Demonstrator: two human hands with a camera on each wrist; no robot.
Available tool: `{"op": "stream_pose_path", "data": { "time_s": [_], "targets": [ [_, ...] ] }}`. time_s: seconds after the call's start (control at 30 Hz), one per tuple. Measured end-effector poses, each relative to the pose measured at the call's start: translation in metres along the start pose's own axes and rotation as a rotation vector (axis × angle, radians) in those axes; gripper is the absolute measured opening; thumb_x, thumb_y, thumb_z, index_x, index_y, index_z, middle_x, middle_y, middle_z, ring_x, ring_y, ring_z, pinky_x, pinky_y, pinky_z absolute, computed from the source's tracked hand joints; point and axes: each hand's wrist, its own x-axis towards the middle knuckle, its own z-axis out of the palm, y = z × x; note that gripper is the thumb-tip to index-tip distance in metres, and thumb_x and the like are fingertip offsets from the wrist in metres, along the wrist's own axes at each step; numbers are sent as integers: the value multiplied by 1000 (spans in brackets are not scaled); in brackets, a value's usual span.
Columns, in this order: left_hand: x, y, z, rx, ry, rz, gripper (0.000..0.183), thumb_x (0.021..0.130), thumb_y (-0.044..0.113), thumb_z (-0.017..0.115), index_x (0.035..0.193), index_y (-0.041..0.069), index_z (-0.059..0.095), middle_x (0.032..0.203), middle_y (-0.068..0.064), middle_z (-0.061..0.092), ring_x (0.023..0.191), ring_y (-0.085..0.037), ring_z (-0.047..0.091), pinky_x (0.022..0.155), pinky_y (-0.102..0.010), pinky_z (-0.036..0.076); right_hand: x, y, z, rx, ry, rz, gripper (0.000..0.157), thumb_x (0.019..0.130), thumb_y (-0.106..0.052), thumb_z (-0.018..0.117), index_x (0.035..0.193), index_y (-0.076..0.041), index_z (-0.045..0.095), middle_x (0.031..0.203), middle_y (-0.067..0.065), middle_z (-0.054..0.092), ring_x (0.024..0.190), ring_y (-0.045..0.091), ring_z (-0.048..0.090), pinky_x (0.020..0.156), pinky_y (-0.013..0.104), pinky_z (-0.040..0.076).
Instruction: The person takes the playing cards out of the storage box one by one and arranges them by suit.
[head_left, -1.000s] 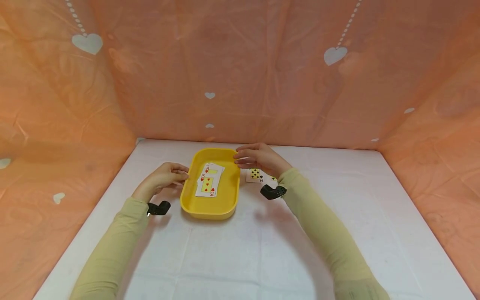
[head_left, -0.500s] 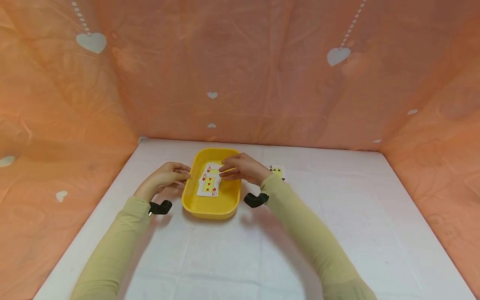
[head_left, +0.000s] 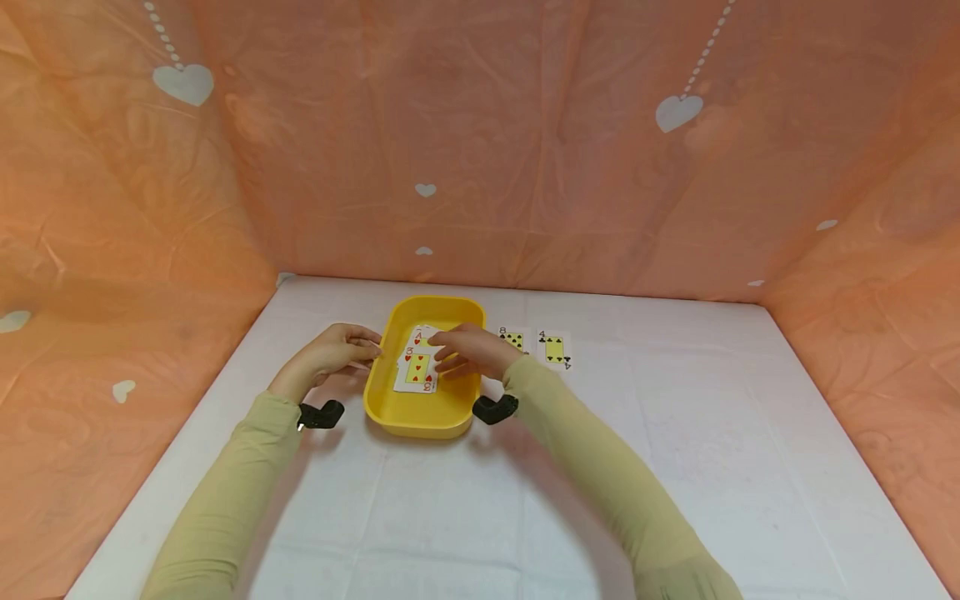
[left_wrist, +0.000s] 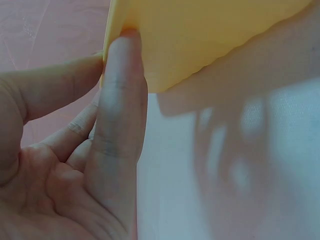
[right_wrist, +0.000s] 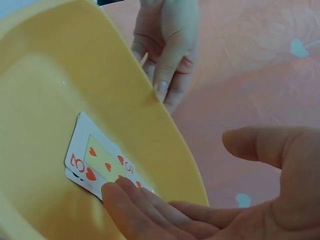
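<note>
A yellow tray (head_left: 420,410) stands on the white table, its rim pinched on the left side by my left hand (head_left: 330,354). In the left wrist view, the thumb and index finger (left_wrist: 120,100) meet at the tray's wall. Inside the tray lies a small pile of playing cards (head_left: 417,369), with a three of hearts on top and an ace of hearts partly under it. My right hand (head_left: 474,350) reaches over the tray's right rim, fingers extended at the pile. The right wrist view has its fingertips (right_wrist: 120,192) over the cards; whether they touch is unclear. Thumb stands apart.
Right of the tray, an eight card (head_left: 513,340) lies partly behind my right hand, beside a four of clubs (head_left: 555,348). Orange cloth (head_left: 487,150) with white hearts walls the table (head_left: 450,517) at the back and both sides.
My right hand has moved left and down from the tray's right rim to the cards inside. This uncovers the eight and four cards. The left hand stays on the rim.
</note>
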Motion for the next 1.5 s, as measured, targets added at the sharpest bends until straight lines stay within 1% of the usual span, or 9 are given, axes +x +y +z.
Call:
{"op": "stream_pose_path", "data": {
  "time_s": [0.17,0.43,0.7,0.8,0.93,1.03,1.13,1.33,1.5],
  "targets": [
    [1,-1,0,1,7,-7,43,96,11,59,131,-10,45,112,-21,60,81,-17,64,78,-37,55,0,0,3,-43,49,50,55,92,-29,62,131,5,43,123,26,52,106,35,60,88,39,51],
    [1,-3,-1,-22,13,3,41,96,8,58,130,-11,45,111,-20,62,81,-17,65,80,-39,54,4,-2,8,-192,59,122,63,89,-42,63,133,-1,44,117,19,57,98,30,63,94,40,45],
    [1,-4,1,-44,5,18,41,96,7,57,130,-12,44,113,-21,60,84,-18,65,78,-36,55,11,2,13,-201,122,137,60,89,-44,60,134,-5,49,114,15,61,94,26,65,105,44,33],
    [1,-3,2,-42,16,-1,41,96,7,57,131,-11,45,114,-21,60,84,-18,64,78,-36,55,14,3,14,-145,124,142,56,91,-41,59,134,-6,51,115,17,60,97,27,65,105,44,34],
    [2,-2,2,-25,29,-11,41,96,8,57,131,-10,46,115,-22,60,83,-17,63,79,-37,54,18,3,17,51,120,159,58,92,-32,60,135,3,43,120,22,51,102,31,62,97,40,44],
    [2,-2,1,-12,29,-8,41,96,9,58,130,-10,46,115,-22,60,81,-16,64,80,-39,54,21,3,19,194,123,174,61,92,-26,61,133,10,36,119,23,48,100,33,60,92,39,48],
    [3,-2,1,-9,31,-15,40,96,9,58,130,-10,46,115,-22,60,80,-16,64,81,-40,54,23,3,20,271,134,193,61,91,-24,62,132,12,37,113,21,50,94,30,57,91,39,48],
    [2,-2,2,-10,28,-20,41,96,9,57,131,-10,46,117,-23,59,83,-18,64,82,-40,53,21,1,22,317,148,195,60,90,-23,64,132,10,37,94,12,42,83,23,46,88,32,44],
    [1,-2,2,-15,31,-21,41,97,8,56,132,-10,46,118,-24,58,85,-18,63,83,-41,53,22,1,22,342,162,206,63,89,-25,66,133,11,38,112,19,48,96,29,53,93,37,46]
  ]
}}
